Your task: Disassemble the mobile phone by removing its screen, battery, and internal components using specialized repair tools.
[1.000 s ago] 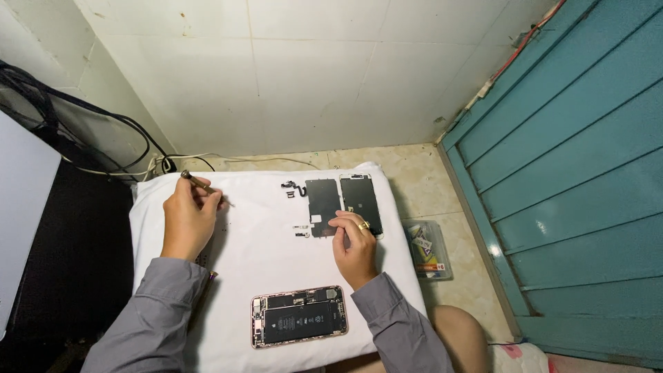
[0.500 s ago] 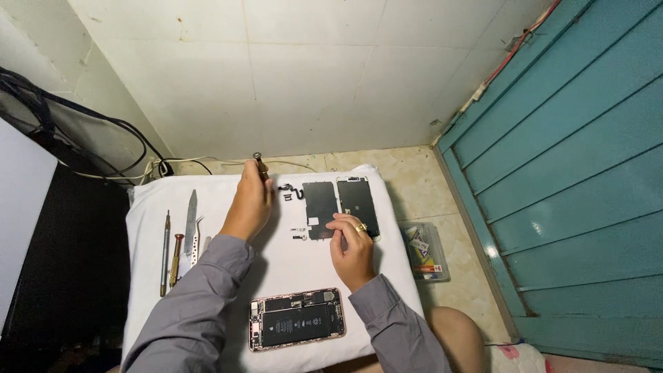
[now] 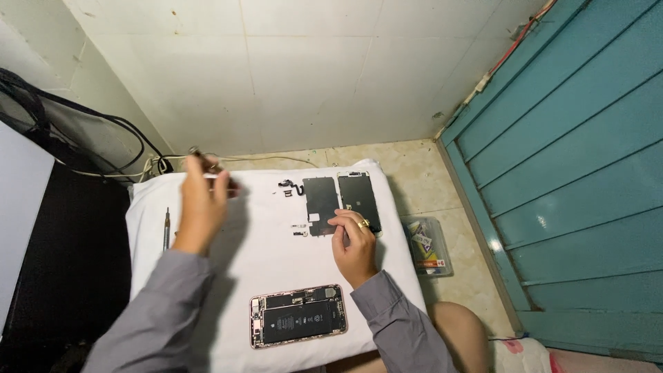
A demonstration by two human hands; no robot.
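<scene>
head view, looking down on a low counter [image 3: 228, 269] covered with a white cloth. two hands, both in grey sleeves. the left hand [image 3: 202, 205], at about 10 o'clock on the cloth, is raised above it and motion-blurred; its fingers are closed on a thin dark tool [image 3: 202, 159] whose tip sticks out past the fingertips toward 12 o'clock; what kind of tool it is cannot be told. the right hand [image 3: 354, 244], near the centre toward 3 o'clock, wears one gold ring [image 3: 363, 223]; its curled fingers rest on the lower edge of one dark display panel [image 3: 359, 200] without gripping it. just beside that panel, toward 9 o'clock, lies one dark backing plate [image 3: 321, 204]. one opened phone body [image 3: 298, 322], rose-gold rim, black battery showing, lies at 6 o'clock, well apart from both hands. a few small loose parts [image 3: 289, 188] sit by the plate's upper corner and a few more by its lower edge; too small to count or name. one slim metal tool [image 3: 166, 228] lies at 9 o'clock; a second item just beside it is hidden by the left wrist. one clear plastic box [image 3: 427, 245] stands on the floor at 3 o'clock, its contents indistinct. black cables [image 3: 103, 124] run along the wall at 10 o'clock.
</scene>
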